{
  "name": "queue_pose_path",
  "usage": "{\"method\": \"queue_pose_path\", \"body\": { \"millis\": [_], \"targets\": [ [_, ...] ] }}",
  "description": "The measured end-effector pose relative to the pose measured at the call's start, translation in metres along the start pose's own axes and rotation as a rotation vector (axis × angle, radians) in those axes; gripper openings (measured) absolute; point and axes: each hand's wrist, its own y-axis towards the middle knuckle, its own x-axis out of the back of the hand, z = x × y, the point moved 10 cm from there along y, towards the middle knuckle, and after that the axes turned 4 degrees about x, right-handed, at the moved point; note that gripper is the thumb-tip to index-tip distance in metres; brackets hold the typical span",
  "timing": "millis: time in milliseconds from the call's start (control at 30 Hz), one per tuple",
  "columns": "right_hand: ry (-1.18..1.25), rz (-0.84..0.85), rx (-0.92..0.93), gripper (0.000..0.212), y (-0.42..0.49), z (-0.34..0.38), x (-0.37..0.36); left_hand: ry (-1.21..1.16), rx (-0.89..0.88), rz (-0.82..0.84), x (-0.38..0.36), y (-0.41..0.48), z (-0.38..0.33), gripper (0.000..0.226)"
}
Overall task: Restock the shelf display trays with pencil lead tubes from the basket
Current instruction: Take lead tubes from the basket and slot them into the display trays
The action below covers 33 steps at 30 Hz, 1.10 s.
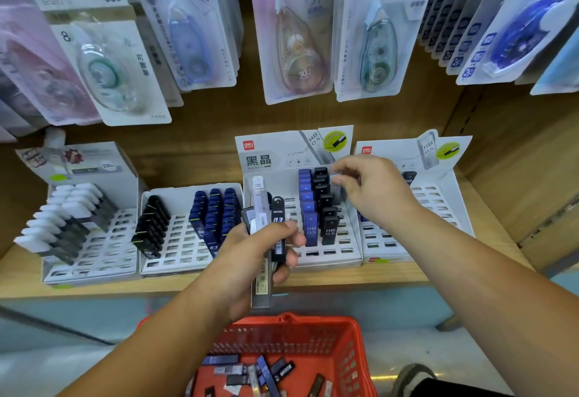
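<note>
Head view: your left hand grips a bundle of pencil lead tubes. They are slim, flat plastic cases held upright, long axes running 12 to 6 o'clock, and the black one reads "deli 0.3". At 2 o'clock from it, your right hand hovers with curled fingers over the white card display tray, headed "deli", "黑晶" and "HB 0.5". Blur hides whether it pinches a tube. In that tray's slots stand a blue row and a black row, front tubes marked "HB 0.5". At 6 o'clock, the red latticed plastic basket holds loose tubes lying at all angles.
</note>
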Motion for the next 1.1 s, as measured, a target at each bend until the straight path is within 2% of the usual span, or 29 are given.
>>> {"method": "queue_pose_path", "body": {
  "millis": [133,200,267,367,500,533,600,667,700,733,800,967,1033,1100],
  "targets": [
    [-0.042,-0.062,0.002,0.016,-0.002,0.0,0.006,0.015,0.02,0.015,-0.002,-0.005,0.0,0.035],
    [-0.064,-0.064,0.004,0.016,-0.003,0.001,0.006,0.01,0.039,0.015,-0.003,-0.006,0.002,0.04],
    [-0.139,-0.082,0.029,0.014,-0.004,0.006,0.008,-0.016,0.056,0.016,-0.004,-0.008,0.001,0.047],
    [-0.332,-0.092,0.061,0.01,-0.006,0.014,0.012,-0.009,0.059,0.039,-0.008,-0.008,0.0,0.038],
    [-0.413,-0.06,0.039,0.023,-0.011,0.018,0.011,0.042,0.088,0.014,-0.011,-0.008,0.002,0.039],
    [-0.331,-0.094,0.042,0.025,-0.012,0.023,0.017,0.076,0.087,0.009,-0.013,-0.008,0.001,0.038],
    [0.02,-0.108,-0.004,0.018,-0.014,0.036,0.026,0.154,0.059,0.025,-0.019,-0.007,-0.001,0.032],
    [0.379,0.062,-0.082,0.021,-0.019,0.053,0.012,0.231,0.018,0.039,-0.025,-0.005,-0.006,0.024],
    [0.463,0.149,-0.101,0.018,-0.024,0.063,0.003,0.261,0.001,0.044,-0.029,-0.004,-0.008,0.021],
    [0.511,0.198,-0.108,0.012,-0.028,0.069,-0.004,0.284,-0.011,0.051,-0.034,-0.004,-0.01,0.019],
    [0.591,0.182,-0.138,0.007,-0.032,0.072,-0.006,0.301,-0.029,0.061,-0.04,-0.003,-0.015,0.018],
    [0.888,-0.057,-0.363,0.016,-0.029,0.041,0.021,0.401,-0.004,0.088,-0.035,-0.006,-0.009,0.032],
    [0.877,-0.145,-0.379,0.018,-0.029,0.031,0.032,0.374,0.002,-0.006,-0.023,-0.008,-0.006,0.028],
    [0.817,-0.175,-0.386,0.022,-0.032,0.027,0.036,0.324,-0.072,-0.205,-0.004,-0.011,-0.016,0.022]
  ]
}}
